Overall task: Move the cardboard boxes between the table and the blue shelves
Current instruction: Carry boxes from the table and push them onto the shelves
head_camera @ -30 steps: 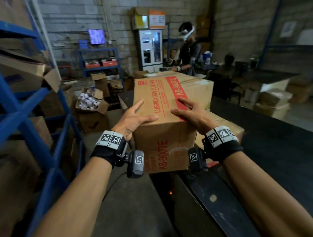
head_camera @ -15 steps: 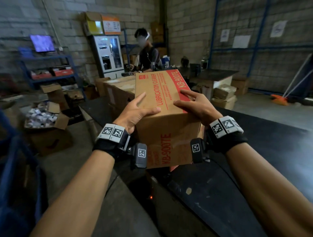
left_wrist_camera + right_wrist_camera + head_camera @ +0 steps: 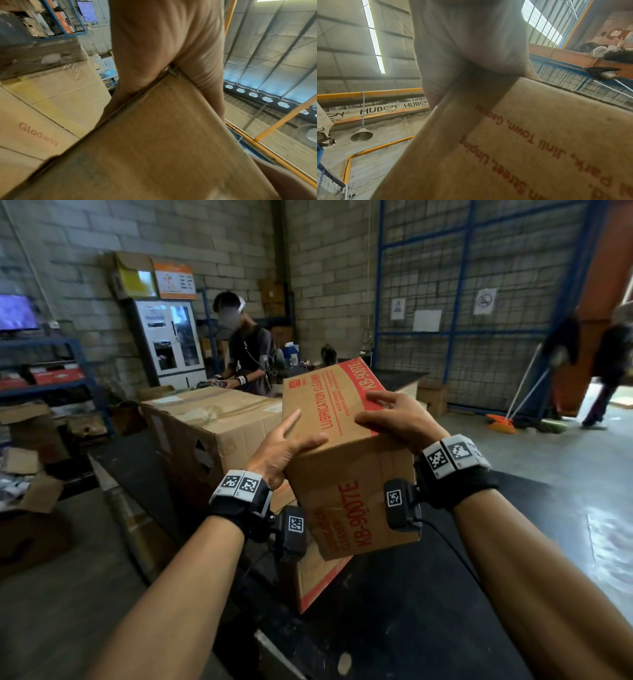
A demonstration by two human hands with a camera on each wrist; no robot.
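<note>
A tan cardboard box (image 3: 346, 474) with red "LUBRICATION CLEANER KB-9007E" print is held in the air, tilted, above the black table (image 3: 428, 611). My left hand (image 3: 284, 440) grips its upper left edge, thumb on top and fingers down the side. My right hand (image 3: 394, 416) grips the upper right edge, fingers spread over the red stripe. In the left wrist view the palm of my left hand (image 3: 163, 47) wraps the box (image 3: 154, 148) at a corner. The right wrist view has my right hand (image 3: 471, 40) clamped on the box (image 3: 539, 148).
A second red-edged box (image 3: 318, 580) lies on the table just under the held one. A large taped box (image 3: 212, 419) stands behind it. Another person (image 3: 246, 350) works at the far end. A blue shelf (image 3: 51, 364) and an open box (image 3: 30, 508) are at the left.
The view has swung right, so the near blue shelves have left the picture. The box has gone with my hands over the table and now tilts more.
</note>
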